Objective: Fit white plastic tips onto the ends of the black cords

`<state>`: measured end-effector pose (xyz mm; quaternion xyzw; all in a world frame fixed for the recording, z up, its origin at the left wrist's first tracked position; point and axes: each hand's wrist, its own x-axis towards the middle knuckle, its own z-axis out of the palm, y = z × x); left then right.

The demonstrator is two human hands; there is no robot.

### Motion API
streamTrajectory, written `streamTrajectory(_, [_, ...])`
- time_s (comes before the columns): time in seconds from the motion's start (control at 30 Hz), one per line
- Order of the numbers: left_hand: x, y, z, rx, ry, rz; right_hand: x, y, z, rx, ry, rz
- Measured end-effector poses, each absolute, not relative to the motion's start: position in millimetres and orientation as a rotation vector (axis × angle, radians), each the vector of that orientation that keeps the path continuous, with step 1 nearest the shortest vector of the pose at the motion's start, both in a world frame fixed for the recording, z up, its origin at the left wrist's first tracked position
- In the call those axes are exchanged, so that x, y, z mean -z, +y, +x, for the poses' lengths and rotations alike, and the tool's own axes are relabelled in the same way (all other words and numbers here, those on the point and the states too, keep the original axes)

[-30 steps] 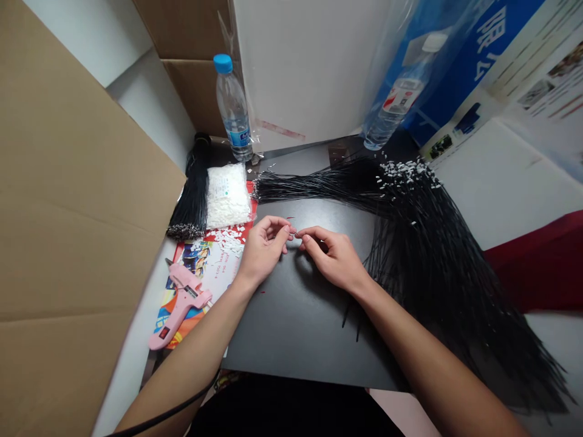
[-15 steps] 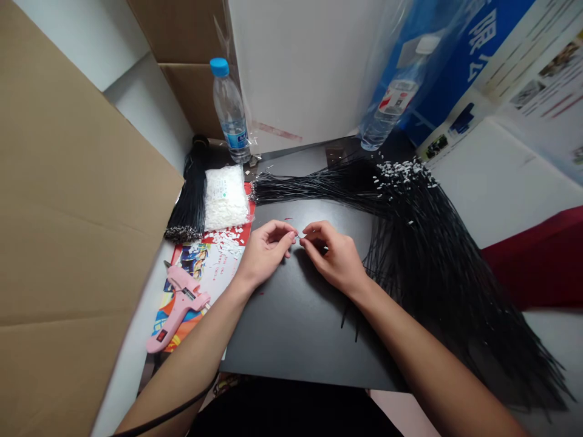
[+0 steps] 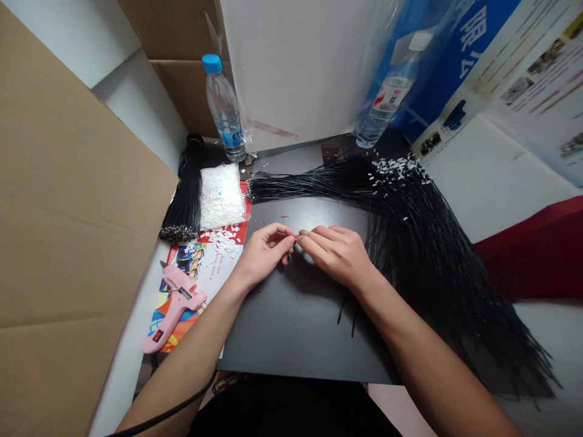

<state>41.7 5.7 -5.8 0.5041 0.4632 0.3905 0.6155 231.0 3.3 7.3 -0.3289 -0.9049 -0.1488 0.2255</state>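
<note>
My left hand (image 3: 266, 252) and my right hand (image 3: 339, 255) meet fingertip to fingertip over a black board (image 3: 296, 309). Both pinch something small between thumb and fingers; a thin black cord runs under my right palm, its ends showing near my wrist. The piece in my left fingertips is too small to name. A large fan of black cords (image 3: 423, 243) with white tips lies right of my right hand. A bag of small white pieces (image 3: 221, 195) and loose white pieces (image 3: 223, 238) lie left of my left hand.
A pink glue gun (image 3: 170, 306) rests on a colourful sheet at the left. A tied bundle of black cords (image 3: 184, 197) lies beside the bag. Two water bottles (image 3: 223, 109) (image 3: 382, 106) stand at the back. A cardboard panel (image 3: 68, 230) walls the left side.
My right hand's fingers have flattened and slid slightly left toward the left fingertips. The view has shifted a little; the hands stay in the same spot on the board.
</note>
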Motion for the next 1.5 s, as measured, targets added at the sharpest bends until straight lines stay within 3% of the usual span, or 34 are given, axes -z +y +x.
streamTrajectory(0.23, [1,6,39,-0.969,1.083,1.128,-5,5,229,0.361,-2.502,-0.783])
streamTrajectory(0.53, [3,2,41,-1.194,1.04,1.342,-7,-2,221,-0.539,-2.055,-1.172])
streamTrajectory(0.7, [1,-2,43,-1.157,1.019,1.375,-21,-3,220,-0.817,-2.023,-1.294])
streamTrajectory(1.5, [3,4,41,-1.051,1.121,1.211,-11,-1,222,-0.737,-2.027,-1.278])
